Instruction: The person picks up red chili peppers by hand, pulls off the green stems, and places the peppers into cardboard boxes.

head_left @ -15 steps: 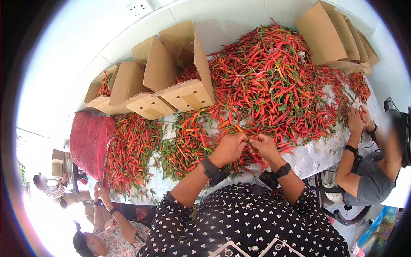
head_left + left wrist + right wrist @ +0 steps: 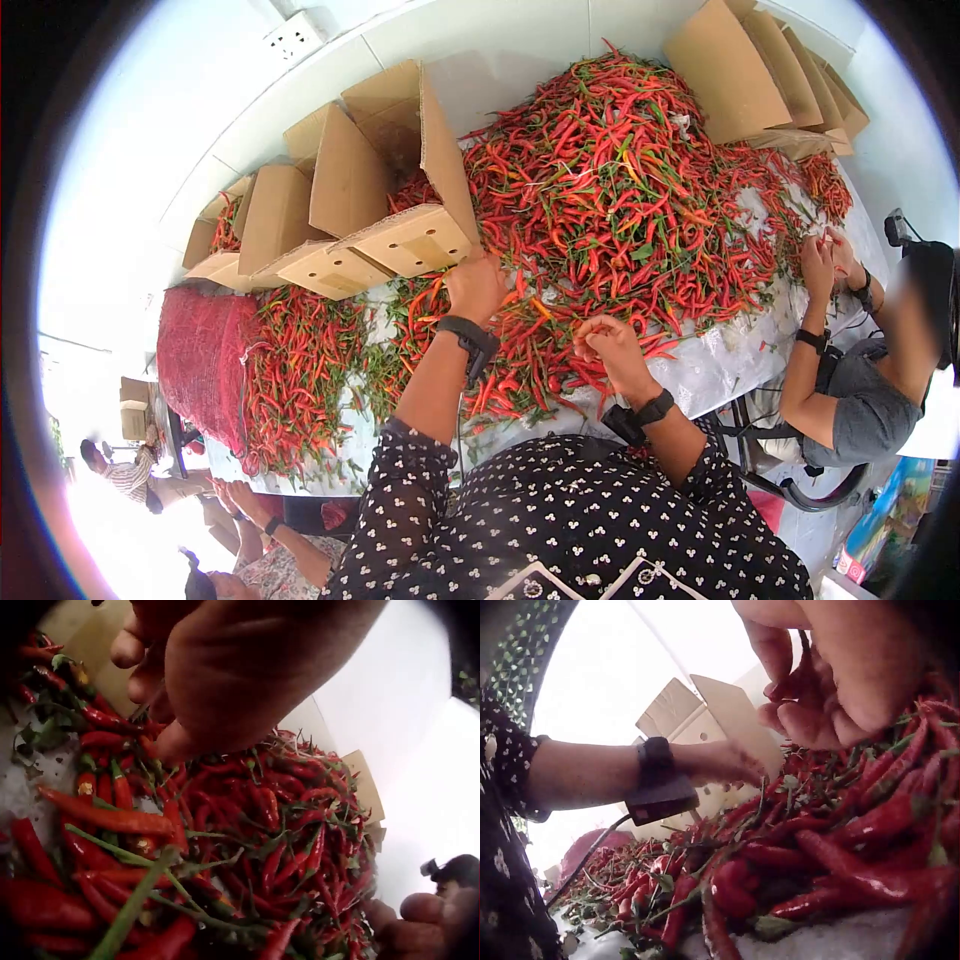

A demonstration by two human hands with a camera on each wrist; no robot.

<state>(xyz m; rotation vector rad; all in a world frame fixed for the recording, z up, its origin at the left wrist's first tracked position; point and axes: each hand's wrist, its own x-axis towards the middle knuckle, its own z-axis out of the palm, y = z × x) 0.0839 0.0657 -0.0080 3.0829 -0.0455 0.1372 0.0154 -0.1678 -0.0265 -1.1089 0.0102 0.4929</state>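
My left hand (image 2: 478, 286) is over the chillies beside the front of an open carton (image 2: 425, 240). In the left wrist view its thumb overlaps a red chilli (image 2: 105, 740), with bent fingers above; whether it pinches one I cannot tell. Closer to my body, the right hand (image 2: 615, 350) is raised above the loose red chillies (image 2: 500, 385). Its curled fingers hold a dark red chilli (image 2: 804, 684) with the stem pointing up, seen in the right wrist view. Green stems (image 2: 142, 900) and leaves lie mixed among the peppers.
A tall chilli heap (image 2: 610, 180) stands against the wall. More cartons (image 2: 725, 75) are at the back right, and a red mesh sack (image 2: 205, 360) lies at the left. One person (image 2: 870, 380) works on the right, another (image 2: 290, 550) at lower left.
My left hand has parted from the right and moved left and away from my body, up to the carton. The right hand stays nearly in place, and the head view has shifted slightly.
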